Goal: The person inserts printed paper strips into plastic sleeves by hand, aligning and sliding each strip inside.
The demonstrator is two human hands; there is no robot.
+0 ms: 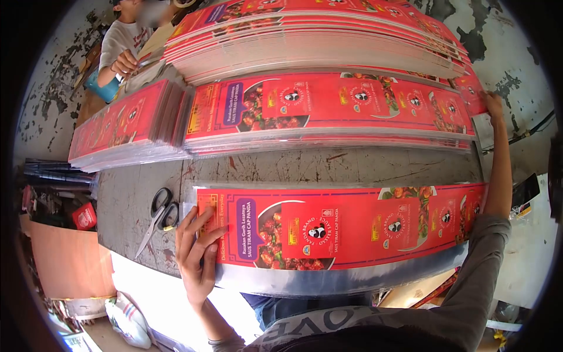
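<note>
A long red printed banner (358,229) with panda logos lies along the near side of the grey table, over a clear plastic sheet (328,280). My left hand (198,252) rests on its left end, fingers spread. Black-handled scissors (157,216) lie partly open just left of that hand. At the far right, my right arm stretches past the banner's right end, and my right hand (494,104) is at the right end of the red stacks, touching a red sheet (471,91); its fingers are partly hidden.
Stacks of red banners (346,108) cover the back of the table (281,167), with a shorter stack (123,126) at the left. A co-worker (123,47) is at the upper left, beside a blue bucket (104,88). A white bag (128,321) sits at the lower left.
</note>
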